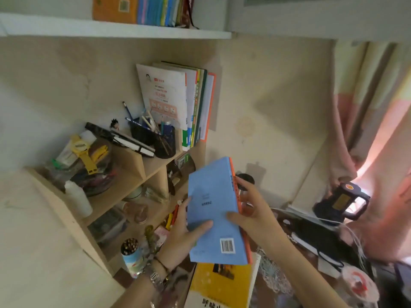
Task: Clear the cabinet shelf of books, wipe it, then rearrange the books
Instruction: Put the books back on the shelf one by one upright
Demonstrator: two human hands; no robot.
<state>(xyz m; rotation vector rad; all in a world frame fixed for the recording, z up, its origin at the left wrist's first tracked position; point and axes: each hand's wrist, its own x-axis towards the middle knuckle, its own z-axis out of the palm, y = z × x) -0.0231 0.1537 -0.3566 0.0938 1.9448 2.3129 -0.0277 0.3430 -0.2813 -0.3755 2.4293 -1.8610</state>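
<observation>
A blue book [214,210] is held in front of the wooden cabinet [131,174], above the cluttered bench [278,281], by both hands. Its back cover is turned toward the camera: a plain light blue field is seen, with a small line of dark print near the middle and a white barcode label near the lower right corner. An orange spine runs down its right edge, with small print that cannot be read. The book is tilted, its upper end leaning toward the cabinet.

The left edge of the book is gripped by the left hand [184,236], whose thumb is laid across the cover while the fingers are hidden behind it. A bracelet and a watch are worn on that wrist. The right edge is held by the right hand [251,210], its thumb pressed on the cover and its fingers [243,185] wrapped round the orange spine.

Just below the blue book a yellow book [220,285] is seen lying flat, with dark characters on a pale band. On the cabinet's top a row of upright books [178,101] is leaned against the wall, beside a dark pen holder [155,138]. More books [142,10] are stood on a white upper shelf [111,30].
</observation>
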